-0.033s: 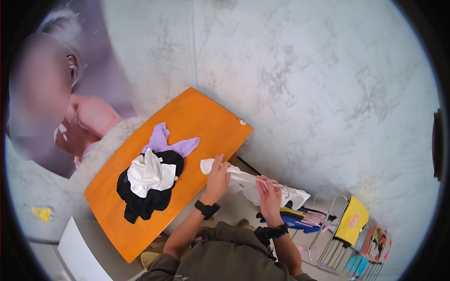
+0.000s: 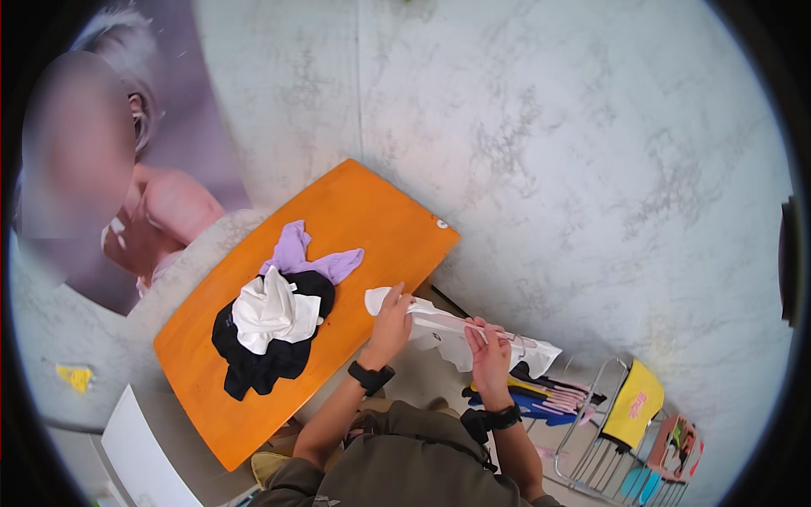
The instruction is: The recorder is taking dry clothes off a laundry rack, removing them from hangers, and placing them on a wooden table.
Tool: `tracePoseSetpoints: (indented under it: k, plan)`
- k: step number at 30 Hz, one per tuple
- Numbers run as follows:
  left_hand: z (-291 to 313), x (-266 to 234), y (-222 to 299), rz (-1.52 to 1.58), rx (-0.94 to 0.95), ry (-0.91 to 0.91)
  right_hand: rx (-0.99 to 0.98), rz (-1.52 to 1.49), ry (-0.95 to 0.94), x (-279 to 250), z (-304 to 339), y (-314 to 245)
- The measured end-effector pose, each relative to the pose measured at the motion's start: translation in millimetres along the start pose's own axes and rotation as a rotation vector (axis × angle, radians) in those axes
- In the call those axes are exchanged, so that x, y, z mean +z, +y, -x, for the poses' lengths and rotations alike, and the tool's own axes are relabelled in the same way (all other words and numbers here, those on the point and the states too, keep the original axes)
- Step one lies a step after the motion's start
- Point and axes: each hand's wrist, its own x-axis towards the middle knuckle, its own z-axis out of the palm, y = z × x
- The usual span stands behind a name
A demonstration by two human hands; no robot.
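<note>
1 white garment point(image 2: 456, 348) is hanging near the right edge of the bench point(image 2: 372, 211). Left hand point(image 2: 391, 328) is curling a loose grip round cloth; right hand point(image 2: 490, 359) is pinching an apparent pink hanger point(image 2: 452, 320), grip nearly closed. Step is seemingly fitting garment to hanger; next move is probably calling for straightening cloth. Forearms point(image 2: 328, 422) are slanting inward, fingers upward.

two hands point(image 2: 392, 326) point(image 2: 490, 362), one held garment point(image 2: 454, 346), one table point(image 2: 372, 207)
</note>
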Motion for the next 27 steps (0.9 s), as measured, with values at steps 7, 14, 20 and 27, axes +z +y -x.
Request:
tracePoseSetpoints:
  k: [7, 14, 20, 27]
  plan:
    - [17, -53, -32, 0.502, -0.340, -0.425, 0.035, 0.090, -0.095, -2, -11, -17]
    - [24, -76, -10, 0.737, -0.345, -0.558, 0.078, 0.216, -0.192, -5, -22, -40]
    - [27, -67, -3, 0.790, -0.265, -0.435, 0.137, 0.180, -0.219, -14, -24, -58]
    - [19, -69, -5, 0.483, -0.133, -0.279, 0.433, 0.662, -0.527, -8, -5, -100]
